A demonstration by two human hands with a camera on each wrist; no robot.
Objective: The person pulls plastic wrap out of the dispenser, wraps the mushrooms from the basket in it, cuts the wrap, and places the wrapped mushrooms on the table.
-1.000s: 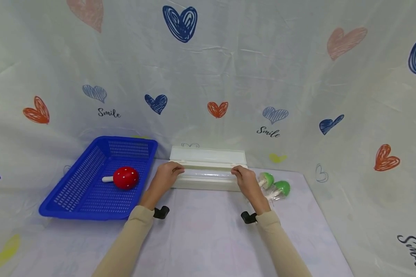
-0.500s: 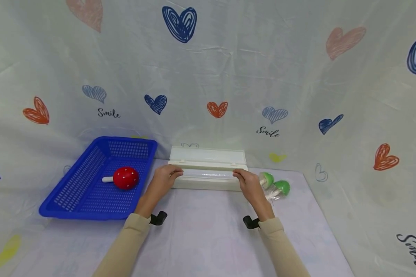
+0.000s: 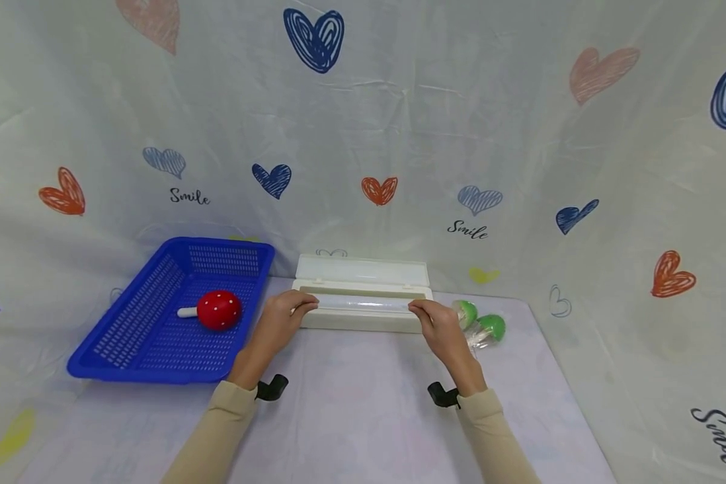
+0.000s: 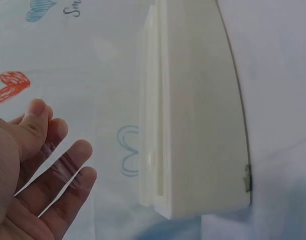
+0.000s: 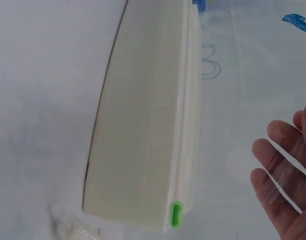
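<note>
A long cream cling film dispenser (image 3: pixel 363 323) lies at the back of the table, its lid (image 3: pixel 363 271) raised against the wall sheet. My left hand (image 3: pixel 280 321) pinches the clear cling film (image 3: pixel 363 304) between thumb and forefinger at the left end. At the right end my right hand (image 3: pixel 443 333) pinches it too. Between the hands the film stretches taut, above the front of the dispenser. In the left wrist view wrinkled film (image 4: pixel 65 170) lies across the fingers, and in the right wrist view the other fingers are spread behind the film (image 5: pixel 273 182).
On the left a blue mesh basket (image 3: pixel 163 375) holds a red white-dotted toy mushroom (image 3: pixel 219 310) on its side. Two green-topped mushrooms, a front one (image 3: pixel 492 327) and a rear one (image 3: pixel 467 313), lie right of the dispenser; the front one is in clear wrap. A heart-printed sheet hangs behind.
Both hands have drawn slightly back toward the person and a little apart, pinching the film. More of the dispenser's inside shows behind it. The basket and mushrooms have stayed put.
</note>
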